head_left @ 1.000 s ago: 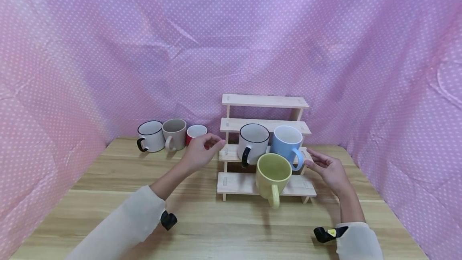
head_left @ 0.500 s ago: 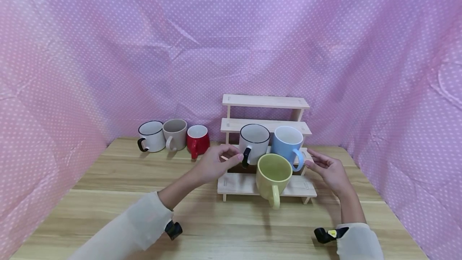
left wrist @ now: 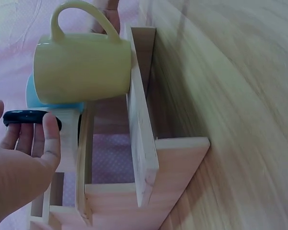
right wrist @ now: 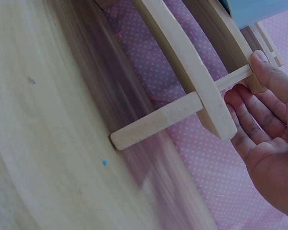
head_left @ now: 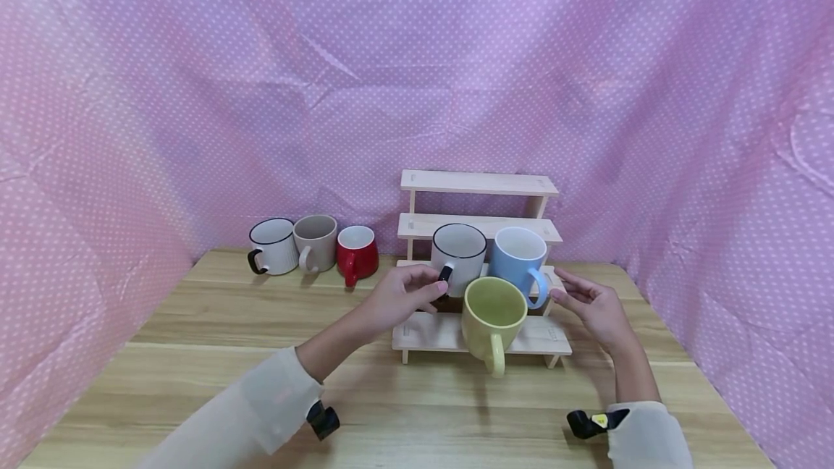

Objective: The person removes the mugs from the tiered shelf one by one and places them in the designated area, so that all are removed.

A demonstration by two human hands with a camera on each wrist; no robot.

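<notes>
My left hand (head_left: 394,302) is at the black handle (left wrist: 26,116) of a white mug (head_left: 464,266) with a dark rim. Its fingers (left wrist: 25,139) curl behind the handle, and the thumb crosses it in the head view. That mug stands beside a light-blue mug (head_left: 511,266) on the second step of a pale wooden tiered stand (head_left: 423,333). A yellow-green mug (head_left: 482,331) sits on the lowest step, handle toward me. At the stand's right side, my right hand (head_left: 599,313) pinches the end of the second step, thumb above and fingers under it.
Left of the stand, a white mug with black handle (head_left: 276,252), a grey-beige mug (head_left: 318,248) and a red mug (head_left: 365,259) stand in a row on the wooden table (head_left: 417,418). Pink dotted cloth (head_left: 417,78) hangs behind and at both sides.
My left hand has moved right from beside the red mug, now uncovered, to the white mug's black handle on the stand. The right hand and the mugs have stayed put.
</notes>
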